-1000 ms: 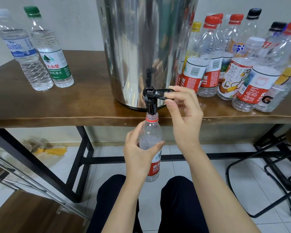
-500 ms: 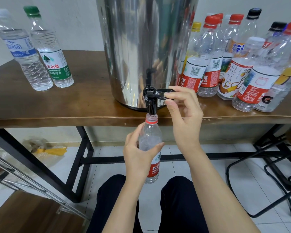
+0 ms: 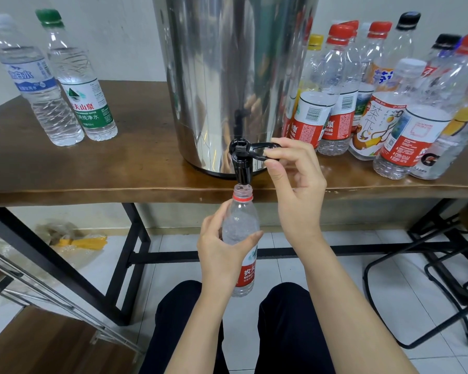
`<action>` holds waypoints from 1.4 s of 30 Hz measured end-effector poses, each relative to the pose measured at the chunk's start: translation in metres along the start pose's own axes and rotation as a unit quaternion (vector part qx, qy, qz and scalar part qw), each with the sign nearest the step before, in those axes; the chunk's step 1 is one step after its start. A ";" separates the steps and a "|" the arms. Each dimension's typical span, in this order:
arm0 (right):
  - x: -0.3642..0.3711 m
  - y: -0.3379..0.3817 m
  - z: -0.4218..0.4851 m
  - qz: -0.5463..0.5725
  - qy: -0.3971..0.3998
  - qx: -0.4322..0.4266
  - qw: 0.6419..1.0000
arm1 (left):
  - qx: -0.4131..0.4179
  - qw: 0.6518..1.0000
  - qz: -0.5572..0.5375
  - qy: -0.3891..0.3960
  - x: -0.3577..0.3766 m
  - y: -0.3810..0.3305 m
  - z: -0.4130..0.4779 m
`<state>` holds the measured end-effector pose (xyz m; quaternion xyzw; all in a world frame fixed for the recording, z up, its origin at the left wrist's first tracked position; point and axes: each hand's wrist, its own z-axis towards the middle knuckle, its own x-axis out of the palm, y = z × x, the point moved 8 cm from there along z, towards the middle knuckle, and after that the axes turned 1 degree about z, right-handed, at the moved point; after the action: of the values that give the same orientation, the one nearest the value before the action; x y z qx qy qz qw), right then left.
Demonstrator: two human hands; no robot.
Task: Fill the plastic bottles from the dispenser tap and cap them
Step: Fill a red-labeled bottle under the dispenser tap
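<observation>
A steel dispenser (image 3: 227,76) stands on the wooden table (image 3: 92,171), its black tap (image 3: 241,160) jutting over the front edge. My left hand (image 3: 222,255) grips an uncapped clear bottle with a red label (image 3: 241,225), its open mouth just under the spout. My right hand (image 3: 295,184) pinches the tap's black lever (image 3: 262,148) between thumb and fingers. Two capped bottles, one white-capped (image 3: 35,85) and one green-capped (image 3: 79,85), stand at the table's left.
Several capped bottles (image 3: 384,103) with red, yellow, black and white caps crowd the table right of the dispenser. Black table legs and a crossbar (image 3: 135,238) lie below, my knees beneath the bottle. A black metal stool frame (image 3: 443,279) stands at right.
The bottle has dropped slightly, so its mouth now sits just below the spout instead of around it. My right hand stays on the lever.
</observation>
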<state>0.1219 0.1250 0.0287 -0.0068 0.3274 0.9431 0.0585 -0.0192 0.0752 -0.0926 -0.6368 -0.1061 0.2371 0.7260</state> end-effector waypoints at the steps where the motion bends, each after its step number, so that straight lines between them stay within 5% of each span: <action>1: 0.000 0.000 0.000 -0.001 0.000 -0.001 1.000 | -0.002 1.000 0.002 0.001 0.000 0.000 0.000; 31: 0.000 0.003 0.003 -0.007 0.017 -0.008 1.000 | 0.039 0.999 -0.021 -0.012 0.002 -0.002 0.004; 42: 0.008 0.047 0.041 -0.141 0.118 -0.173 0.968 | 0.040 0.998 -0.044 -0.017 0.000 -0.004 0.007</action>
<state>0.1092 0.1146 0.0893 -0.1744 0.1596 0.9600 0.1498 -0.0217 0.0811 -0.0873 -0.5981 -0.1367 0.2196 0.7585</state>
